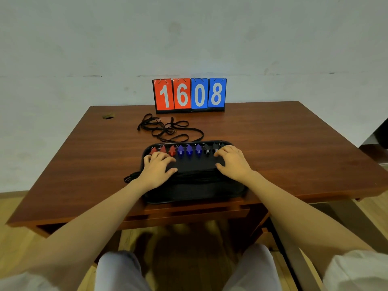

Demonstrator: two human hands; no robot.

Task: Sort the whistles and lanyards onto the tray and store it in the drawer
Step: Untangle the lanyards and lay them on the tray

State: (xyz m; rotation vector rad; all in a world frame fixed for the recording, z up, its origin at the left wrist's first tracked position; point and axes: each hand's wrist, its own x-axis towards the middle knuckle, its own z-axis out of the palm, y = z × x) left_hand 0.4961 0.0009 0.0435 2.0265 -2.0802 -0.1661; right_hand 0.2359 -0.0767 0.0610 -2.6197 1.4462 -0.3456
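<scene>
Black tray (195, 199) lies at the near edge of the counter (294, 143), centred in front of the person. Whistles stand in a row along its far rim: red whistles (162, 149), blue whistles (189, 151), black whistles (206, 149). Left grip (156, 166) and right grip (233, 162) are both spread apart, with fingers laid on a dark bundle in the tray's middle, clamped on nothing that I can see. Cord ends (131, 177) poke out past the tray's left side. Loose lanyards (168, 129) lie tangled on the counter just behind the tray, in front of the scoreboard (190, 94). Judgement: lanyards are limp, light and prone to snag, so lift one by a single loop and gather it before laying it down. Whistles are small, hard and unsecured, so they will likely slide if the tray tips. Tray looks stiff and light; take it by both short ends and keep it level for the drawer.
</scene>
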